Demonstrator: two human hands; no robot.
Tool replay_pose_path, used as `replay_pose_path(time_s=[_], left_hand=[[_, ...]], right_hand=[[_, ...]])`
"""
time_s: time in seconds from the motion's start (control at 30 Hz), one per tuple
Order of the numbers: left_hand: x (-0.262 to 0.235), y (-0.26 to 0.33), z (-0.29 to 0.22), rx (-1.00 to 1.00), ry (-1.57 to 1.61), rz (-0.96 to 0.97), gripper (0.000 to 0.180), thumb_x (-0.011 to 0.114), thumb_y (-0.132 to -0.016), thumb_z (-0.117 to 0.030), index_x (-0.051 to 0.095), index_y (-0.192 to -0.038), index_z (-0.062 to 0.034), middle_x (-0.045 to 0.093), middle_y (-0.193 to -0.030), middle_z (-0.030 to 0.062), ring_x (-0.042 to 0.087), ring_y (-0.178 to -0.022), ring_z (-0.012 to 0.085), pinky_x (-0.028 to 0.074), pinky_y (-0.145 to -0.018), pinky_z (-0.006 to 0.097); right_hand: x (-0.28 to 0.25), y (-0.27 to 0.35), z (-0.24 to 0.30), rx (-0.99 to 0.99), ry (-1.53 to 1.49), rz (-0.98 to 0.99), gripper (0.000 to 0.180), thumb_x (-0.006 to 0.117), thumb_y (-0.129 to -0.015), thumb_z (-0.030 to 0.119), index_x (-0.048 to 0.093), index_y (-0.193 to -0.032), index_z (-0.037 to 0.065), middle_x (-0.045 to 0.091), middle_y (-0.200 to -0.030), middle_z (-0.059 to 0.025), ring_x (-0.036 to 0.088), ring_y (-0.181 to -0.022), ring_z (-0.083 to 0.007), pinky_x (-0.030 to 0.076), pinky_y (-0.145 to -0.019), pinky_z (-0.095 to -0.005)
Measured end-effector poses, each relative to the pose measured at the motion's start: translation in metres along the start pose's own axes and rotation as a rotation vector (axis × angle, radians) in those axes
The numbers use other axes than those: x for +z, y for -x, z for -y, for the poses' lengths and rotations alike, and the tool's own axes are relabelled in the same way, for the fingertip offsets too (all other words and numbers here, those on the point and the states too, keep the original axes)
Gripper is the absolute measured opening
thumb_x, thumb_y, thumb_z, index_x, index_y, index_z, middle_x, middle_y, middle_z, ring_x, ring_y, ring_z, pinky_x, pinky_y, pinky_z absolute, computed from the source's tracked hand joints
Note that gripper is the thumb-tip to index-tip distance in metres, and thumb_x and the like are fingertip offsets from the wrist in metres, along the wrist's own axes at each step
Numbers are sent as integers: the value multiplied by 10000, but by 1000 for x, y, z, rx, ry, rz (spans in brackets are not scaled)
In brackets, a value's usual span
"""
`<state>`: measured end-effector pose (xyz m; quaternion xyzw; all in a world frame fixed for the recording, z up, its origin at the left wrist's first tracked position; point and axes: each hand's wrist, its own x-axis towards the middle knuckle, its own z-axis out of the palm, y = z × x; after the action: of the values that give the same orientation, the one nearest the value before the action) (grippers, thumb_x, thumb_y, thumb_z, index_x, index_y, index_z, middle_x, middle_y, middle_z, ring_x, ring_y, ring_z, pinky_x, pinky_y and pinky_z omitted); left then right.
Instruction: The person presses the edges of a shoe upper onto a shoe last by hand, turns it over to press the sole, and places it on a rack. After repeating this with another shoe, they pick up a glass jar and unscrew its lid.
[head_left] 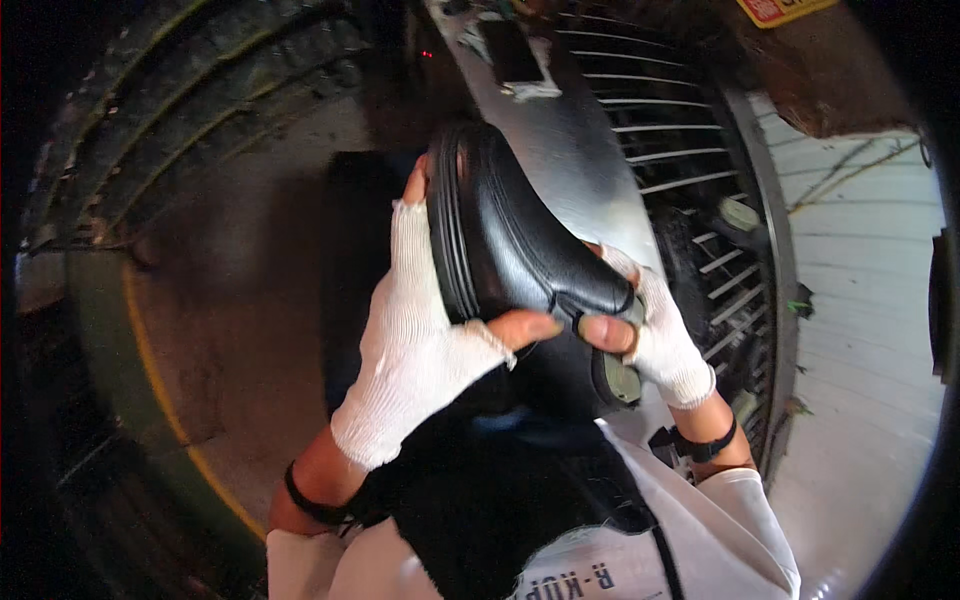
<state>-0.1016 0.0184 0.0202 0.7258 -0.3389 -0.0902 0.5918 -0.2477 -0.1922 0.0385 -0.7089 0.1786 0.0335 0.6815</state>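
The left hand point(418, 350), in a white knitted fingerless glove, rises from the lower edge with its palm against the ribbed sole of a glossy black leather shoe point(520, 240). Its fingers are closed round the sole's edge, the thumb pressing the upper near the toe. The right hand point(655, 335), gloved alike, comes in from the right and grips the shoe's narrow end, thumb on top. The shoe is held on its side between both hands, above a dark cloth point(500, 490) and before a grey metal wire rack point(680, 170).
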Motion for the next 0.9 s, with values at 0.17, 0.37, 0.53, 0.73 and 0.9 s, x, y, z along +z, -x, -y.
replay_pose_path(time_s=[0.17, 0.37, 0.53, 0.73, 0.9], left_hand=[[23, 24, 8, 19, 27, 93, 1000, 773, -883, -103, 195, -1694, -12, 552, -1503, 330, 709, -1222, 433, 595, -995, 437], [19, 36, -1, -17, -50, 4, 928, 655, -907, 14, 152, -1687, 39, 536, -1489, 330, 685, -1227, 389, 565, -1014, 409], [5, 14, -25, -152, 518, -40, 987, 811, -892, 2, 190, -1659, 7, 482, -1554, 183, 528, -1399, 250, 420, -1177, 391], [-55, -7, -9, -108, -78, 269, 765, 931, -778, -206, 609, -1451, -37, 782, -1167, 131, 777, -1018, 296, 596, -926, 377], [-66, 19, 50, 545, -595, 492, 455, 695, -880, -80, 769, -1316, -185, 690, -1462, 60, 603, -1404, 322, 455, -1206, 468]], right_hand=[[-27, 0, 3, 199, -279, -32, 765, 860, -869, 381, 599, -1470, -15, 695, -1334, -99, 667, -1177, -180, 508, -1062, -308], [-4, -5, -2, 101, -68, -158, 685, 911, -850, 258, 623, -1406, -21, 729, -1220, -65, 653, -1110, -129, 518, -1001, -295], [43, -6, -32, -239, 30, -298, 902, 932, -805, 327, 508, -1512, -40, 668, -1360, -133, 640, -1211, -190, 495, -1075, -345], [61, -22, -44, -205, -346, -209, 956, 757, -935, 547, 396, -1608, -29, 523, -1583, -164, 523, -1442, -276, 401, -1211, -403], [50, -97, -57, -387, -49, -68, 686, 690, -1060, 290, 431, -1631, 14, 575, -1537, -168, 513, -1457, -243, 386, -1222, -387]])
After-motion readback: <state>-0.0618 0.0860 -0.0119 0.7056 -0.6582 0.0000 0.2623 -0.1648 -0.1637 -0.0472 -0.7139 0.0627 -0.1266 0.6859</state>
